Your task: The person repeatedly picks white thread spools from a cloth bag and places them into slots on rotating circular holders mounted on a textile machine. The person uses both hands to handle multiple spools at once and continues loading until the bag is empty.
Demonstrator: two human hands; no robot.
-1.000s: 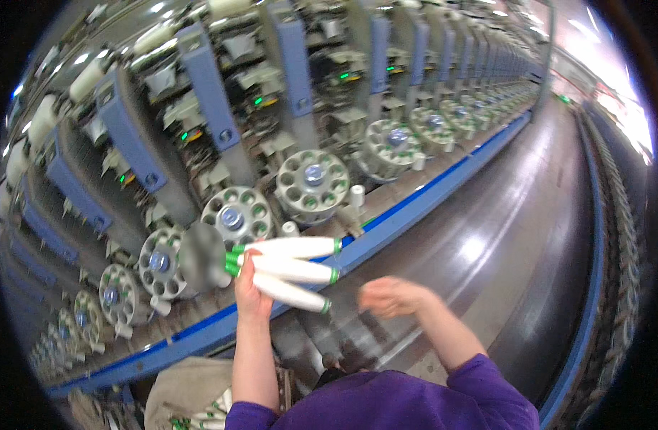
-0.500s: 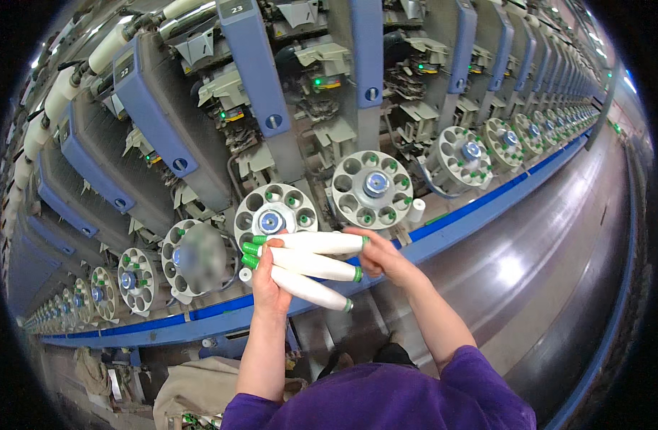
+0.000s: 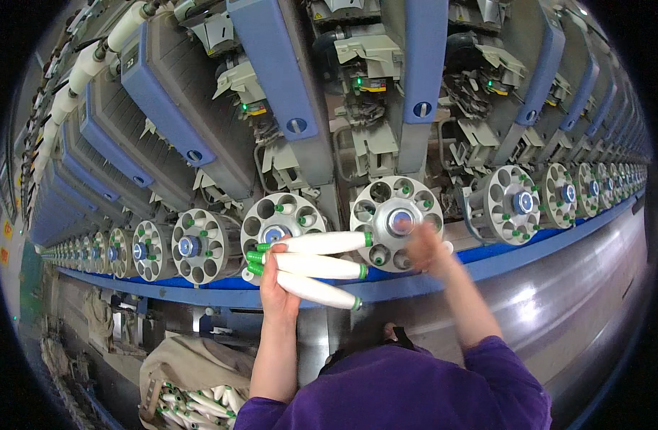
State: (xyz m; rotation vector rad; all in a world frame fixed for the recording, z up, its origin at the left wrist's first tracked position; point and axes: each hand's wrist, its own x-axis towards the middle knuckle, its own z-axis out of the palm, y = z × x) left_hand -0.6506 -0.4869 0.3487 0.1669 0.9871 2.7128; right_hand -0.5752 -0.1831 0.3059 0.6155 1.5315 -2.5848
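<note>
Three white yarn bobbins (image 3: 311,266) clenched in left hand (image 3: 277,287); right hand (image 3: 423,244) blurred, grip unclear, beside them.

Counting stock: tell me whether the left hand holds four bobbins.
No, the left hand grips three white bobbins fanned out in front of the round magazine.

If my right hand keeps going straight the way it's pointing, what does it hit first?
Most likely the round grey wheel with holes right ahead of it. The right hand is blurred and already overlaps that wheel's lower right edge, near its blue hub; whether it touches yet is unclear.
</note>
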